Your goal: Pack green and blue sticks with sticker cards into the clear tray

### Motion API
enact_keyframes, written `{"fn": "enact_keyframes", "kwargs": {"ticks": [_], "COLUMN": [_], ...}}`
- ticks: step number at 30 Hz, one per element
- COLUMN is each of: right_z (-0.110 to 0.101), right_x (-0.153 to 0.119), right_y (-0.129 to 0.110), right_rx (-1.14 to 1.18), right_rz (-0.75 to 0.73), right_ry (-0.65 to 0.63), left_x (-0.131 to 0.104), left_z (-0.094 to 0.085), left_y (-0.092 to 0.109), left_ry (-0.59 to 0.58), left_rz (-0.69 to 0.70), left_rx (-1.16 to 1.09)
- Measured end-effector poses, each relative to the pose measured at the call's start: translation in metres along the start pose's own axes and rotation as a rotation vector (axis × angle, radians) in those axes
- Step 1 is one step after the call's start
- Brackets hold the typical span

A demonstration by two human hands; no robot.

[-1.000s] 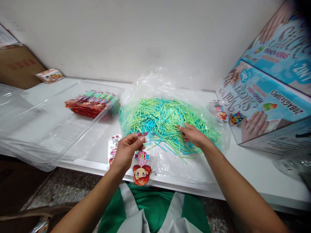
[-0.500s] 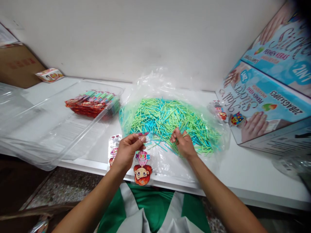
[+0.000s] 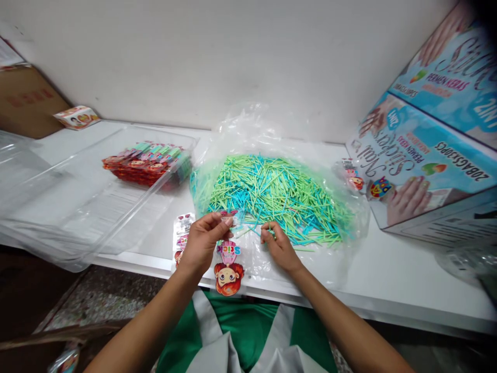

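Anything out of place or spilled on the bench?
Two minor things. The large clear plastic tray at left juts past the front edge of the white table, so it could get knocked. A few loose thin sticks lie at the near fringe of the green-and-blue stick heap. No visible damage.

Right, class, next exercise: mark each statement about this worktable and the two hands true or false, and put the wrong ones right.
1. The left hand holds a clear packet printed with a red-haired character. True.
2. The heap of thin sticks lies on clear plastic. True.
3. Every stick in the heap is red. False: they are green and blue.
4. The two hands are clasped together. False: a gap separates the left hand from the right hand.
5. A brown cardboard box is on the left side. True.
6. The Nail Stickers boxes are also on the left. False: those boxes are on the right.
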State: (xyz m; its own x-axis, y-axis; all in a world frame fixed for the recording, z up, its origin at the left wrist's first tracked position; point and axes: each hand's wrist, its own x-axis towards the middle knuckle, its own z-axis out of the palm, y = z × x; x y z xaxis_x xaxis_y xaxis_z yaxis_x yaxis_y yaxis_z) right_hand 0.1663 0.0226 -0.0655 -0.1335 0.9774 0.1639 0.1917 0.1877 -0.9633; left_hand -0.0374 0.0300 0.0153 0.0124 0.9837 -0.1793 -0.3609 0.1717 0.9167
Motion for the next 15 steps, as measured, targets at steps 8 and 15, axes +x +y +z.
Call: {"fn": "enact_keyframes", "kwargs": {"ticks": [8, 15], "right_z": [0.005, 0.004], "right_x": [-0.008, -0.013], "right_y": [0.000, -0.005], "right_rx": [-0.089, -0.069], "right_rz": [0.038, -0.001], "right_ry": [-0.035, -0.018], "left_x": [-0.001, -0.005], "left_z": [0.002, 0.007], "left_y": [0.001, 0.002], "left_ry": [0.003, 0.000], "left_rz": [-0.007, -0.033], "left_rx": [-0.004, -0.008]}}
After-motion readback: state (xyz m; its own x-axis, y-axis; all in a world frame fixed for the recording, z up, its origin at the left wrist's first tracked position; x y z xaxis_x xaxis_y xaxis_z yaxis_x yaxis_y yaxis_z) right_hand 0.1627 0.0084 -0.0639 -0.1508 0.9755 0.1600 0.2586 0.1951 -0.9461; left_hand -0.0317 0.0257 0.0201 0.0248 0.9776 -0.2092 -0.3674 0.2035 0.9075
